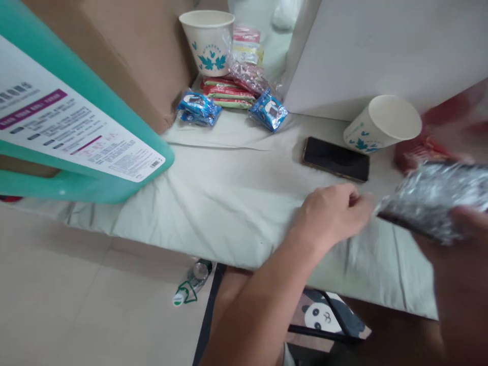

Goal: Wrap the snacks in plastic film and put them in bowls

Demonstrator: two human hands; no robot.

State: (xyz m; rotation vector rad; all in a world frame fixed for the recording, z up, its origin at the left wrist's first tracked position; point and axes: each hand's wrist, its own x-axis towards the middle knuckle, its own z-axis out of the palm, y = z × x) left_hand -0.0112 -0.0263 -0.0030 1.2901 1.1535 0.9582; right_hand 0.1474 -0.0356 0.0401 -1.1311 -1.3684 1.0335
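Observation:
At the right edge, my right hand (453,229), partly smeared by motion, grips a flat dark object covered in crinkled clear plastic wrap (430,198). My left hand (335,211) is closed in a pinch at the near-left corner of that wrap, where a thin bit of plastic meets the fingertips. Just beyond my left hand a black phone (335,158) lies flat on the pale cloth. Behind the phone stands a paper cup (381,124) with blue leaf prints, tilted in view. What the plastic encloses cannot be made out.
On the left stands a large green jug (152,168) with a white label. At the back are another paper cup (209,46), blue snack packets (269,111) and red-green packets (229,93). A plastic bottle (192,282) lies on the floor below the cloth-covered surface (229,203).

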